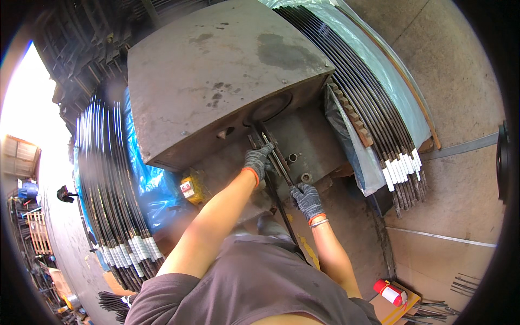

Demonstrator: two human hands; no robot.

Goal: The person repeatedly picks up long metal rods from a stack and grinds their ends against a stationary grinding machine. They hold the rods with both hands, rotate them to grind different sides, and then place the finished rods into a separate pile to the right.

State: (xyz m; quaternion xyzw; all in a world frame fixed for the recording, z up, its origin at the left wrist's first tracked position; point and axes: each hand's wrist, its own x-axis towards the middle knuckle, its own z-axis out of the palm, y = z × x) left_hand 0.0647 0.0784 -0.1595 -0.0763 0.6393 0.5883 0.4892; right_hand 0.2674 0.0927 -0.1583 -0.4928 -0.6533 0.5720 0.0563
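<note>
In a grey knit glove with an orange cuff, my left hand (259,160) is closed at the narrow metal bars that jut from the front of a big grey metal machine (216,70). What its fingers grip is partly hidden. My right hand (307,201), gloved alike, is lower and to the right, with its fingers wrapped round the near end of a dark metal rod (280,165). The rod slants up toward the round dark opening (270,107) in the machine's front. Another long dark rod (284,219) slopes down between my arms.
Bundles of long dark rods with white-wrapped ends lie left (108,179) and right (368,92), over blue and clear plastic sheeting. A short pipe (292,157) and a ring (306,177) are near my right hand. A yellow-and-red packet (190,188) lies left; a red bottle-shaped item (390,292) lies lower right.
</note>
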